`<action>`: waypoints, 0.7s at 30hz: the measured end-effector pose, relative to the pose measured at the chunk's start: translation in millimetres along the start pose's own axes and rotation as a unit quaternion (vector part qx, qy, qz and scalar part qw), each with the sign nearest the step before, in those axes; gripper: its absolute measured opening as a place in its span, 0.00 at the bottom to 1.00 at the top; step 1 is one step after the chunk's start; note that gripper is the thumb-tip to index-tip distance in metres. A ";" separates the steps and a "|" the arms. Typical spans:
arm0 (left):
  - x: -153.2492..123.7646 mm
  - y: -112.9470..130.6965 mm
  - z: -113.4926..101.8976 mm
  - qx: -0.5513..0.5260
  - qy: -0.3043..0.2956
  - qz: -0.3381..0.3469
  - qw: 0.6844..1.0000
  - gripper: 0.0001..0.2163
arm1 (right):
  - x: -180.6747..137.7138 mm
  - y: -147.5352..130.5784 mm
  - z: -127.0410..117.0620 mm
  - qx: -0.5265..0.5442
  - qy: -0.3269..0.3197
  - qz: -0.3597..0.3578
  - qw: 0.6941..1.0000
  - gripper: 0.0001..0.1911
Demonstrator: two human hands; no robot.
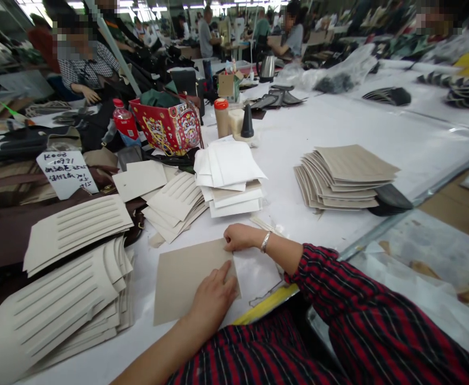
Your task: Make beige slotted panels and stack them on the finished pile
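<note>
I see white worktable (338,117), workshop (234,32) beyond red printed box (160,125) holding dark-green cloth (159,98). Before box: left hand (216,289) flat on beige board (184,272), right hand (240,237) curled at corner, grip unclear.

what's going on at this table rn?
A flat beige sheet lies on the white table. The person's left hand rests on it, fingers toward its right edge; the right hand is at its far right corner, though whether it pinches the sheet is unclear. Ribbed panels are piled to the left, a mostly white stack beyond, a beige stack farther right.
</note>
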State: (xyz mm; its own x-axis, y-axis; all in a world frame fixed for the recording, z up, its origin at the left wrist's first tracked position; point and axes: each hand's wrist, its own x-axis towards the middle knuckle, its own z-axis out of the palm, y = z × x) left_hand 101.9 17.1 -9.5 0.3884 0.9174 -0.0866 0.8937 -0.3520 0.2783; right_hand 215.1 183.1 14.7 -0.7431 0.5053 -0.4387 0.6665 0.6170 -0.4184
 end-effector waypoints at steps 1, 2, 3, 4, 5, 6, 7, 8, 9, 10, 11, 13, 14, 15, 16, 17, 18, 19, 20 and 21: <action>2.1 -0.7 -0.9 -0.002 -0.011 -0.004 1.000 0.06 | 0.8 -0.1 -0.9 -0.010 -0.002 -0.003 1.000 0.12; 4.1 -1.5 -1.7 -0.004 -0.023 -0.006 1.000 0.06 | 1.9 0.3 -2.0 -0.014 -0.006 -0.003 1.000 0.12; 5.9 -2.1 -2.3 -0.004 -0.035 -0.005 0.999 0.07 | 3.4 1.1 -3.3 -0.015 -0.010 0.000 1.000 0.13; 7.7 -2.6 -2.7 -0.003 -0.045 -0.004 0.999 0.07 | 5.2 2.1 -4.8 -0.015 -0.012 0.005 1.000 0.13; 9.5 -2.8 -3.0 0.000 -0.054 -0.004 0.999 0.08 | 7.3 3.2 -6.3 -0.014 -0.010 0.012 1.000 0.13; 11.3 -2.7 -3.1 0.002 -0.060 -0.004 0.998 0.08 | 9.6 4.2 -7.8 -0.016 -0.006 0.020 1.000 0.13; 13.1 -2.4 -3.3 0.003 -0.063 -0.005 0.998 0.09 | 12.0 5.2 -9.4 -0.019 0.001 0.026 0.999 0.12; 14.8 -2.0 -3.7 0.001 -0.063 -0.006 0.998 0.09 | 13.9 6.0 -11.0 -0.024 0.006 0.030 0.999 0.11; 16.1 -1.8 -4.5 -0.005 -0.061 -0.007 0.998 0.10 | 15.2 6.7 -12.5 -0.030 0.010 0.032 0.999 0.11; 16.5 -1.9 -5.8 -0.014 -0.059 -0.007 0.998 0.10 | 15.1 7.0 -13.8 -0.034 0.011 0.034 0.999 0.11; 15.3 -2.8 -7.7 -0.029 -0.056 -0.004 0.998 0.11 | 13.5 6.8 -14.6 -0.039 0.011 0.037 0.998 0.13; 5.3 -8.0 -12.6 -0.076 -0.045 0.018 0.996 0.11 | 3.8 3.8 -12.3 -0.051 0.037 0.053 0.997 0.16; -4.3 -12.5 -14.8 -0.105 -0.019 0.025 0.994 0.11 | -4.5 0.4 -8.1 -0.055 0.074 0.066 0.994 0.18; -17.0 -18.0 -16.2 -0.134 0.027 0.020 0.990 0.12 | -14.9 -4.4 -1.1 -0.058 0.124 0.075 0.988 0.18; -32.4 -24.2 -16.2 -0.155 0.088 0.003 0.984 0.12 | -26.9 -10.8 8.8 -0.057 0.178 0.071 0.980 0.17; -49.3 -30.5 -14.6 -0.166 0.154 -0.025 0.974 0.13 | -39.7 -18.7 21.7 -0.051 0.229 0.055 0.971 0.15; -66.7 -36.5 -11.0 -0.164 0.209 -0.053 0.963 0.14 | -52.3 -27.8 37.2 -0.041 0.261 0.019 0.964 0.14; -83.0 -41.7 -5.7 -0.151 0.242 -0.073 0.956 0.15 | -63.7 -37.6 54.6 -0.030 0.274 -0.028 0.961 0.13; -97.2 -46.0 0.9 -0.132 0.247 -0.077 0.957 0.17 | -73.0 -47.5 72.6 -0.019 0.276 -0.072 0.958 0.12; -108.4 -49.0 8.2 -0.107 0.229 -0.069 0.965 0.18 | -79.6 -57.2 90.1 -0.014 0.278 -0.109 0.954 0.12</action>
State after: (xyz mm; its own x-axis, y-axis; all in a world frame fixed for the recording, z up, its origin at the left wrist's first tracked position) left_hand 17.8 -66.7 -21.5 0.0852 0.9558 0.2813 0.8433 -0.2195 0.4906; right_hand 241.5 53.3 1.9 -0.7856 0.6006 0.1487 0.4973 0.7559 -0.4258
